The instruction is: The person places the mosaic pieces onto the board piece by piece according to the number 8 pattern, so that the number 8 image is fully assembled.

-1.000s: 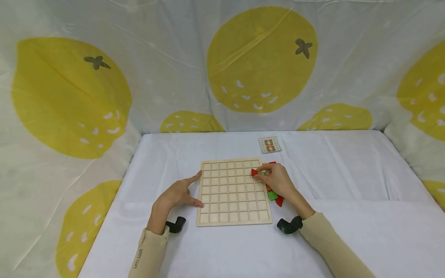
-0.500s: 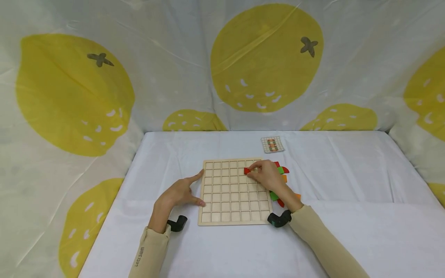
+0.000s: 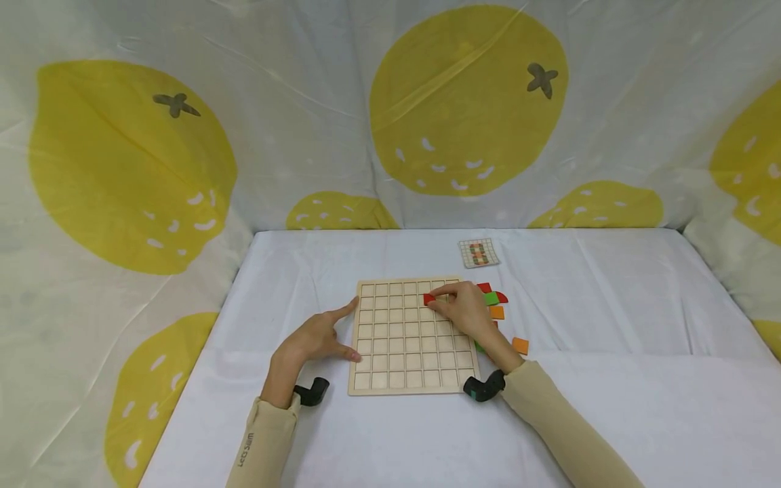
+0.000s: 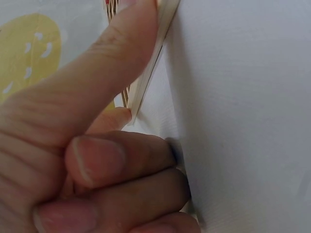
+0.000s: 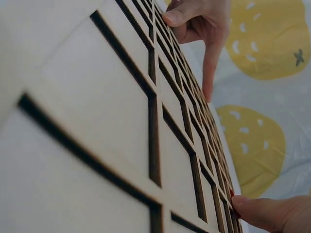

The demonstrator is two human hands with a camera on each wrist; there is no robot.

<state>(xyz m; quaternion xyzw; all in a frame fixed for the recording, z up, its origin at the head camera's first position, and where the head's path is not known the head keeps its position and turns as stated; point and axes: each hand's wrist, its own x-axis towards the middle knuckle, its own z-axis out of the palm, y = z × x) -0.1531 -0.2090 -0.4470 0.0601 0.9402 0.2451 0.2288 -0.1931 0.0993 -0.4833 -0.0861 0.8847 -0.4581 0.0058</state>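
A square wooden grid board (image 3: 390, 356) lies flat in the middle of the table. My right hand (image 3: 466, 308) pinches a small red tile (image 3: 428, 299) between thumb and fingers, right at a cell in the board's upper right part. In the right wrist view only a sliver of the red tile (image 5: 235, 206) shows beside the thumb. On the other side, my left hand (image 3: 311, 339) touches the board's left edge with thumb and index finger spread apart. The left wrist view shows the thumb (image 4: 116, 63) stretched along the board's edge, with other fingers (image 4: 131, 158) folded beneath.
Right of the board lie several loose tiles, among them a green tile (image 3: 491, 298), an orange tile (image 3: 497, 312) and a separate orange tile (image 3: 521, 346). My right hand and forearm partly cover this group. Behind the board is a small pattern card (image 3: 478, 253).
My right hand has carried the red tile leftward across the upper right of the board, the last bit only slightly. My left hand has stayed at the board's edge.
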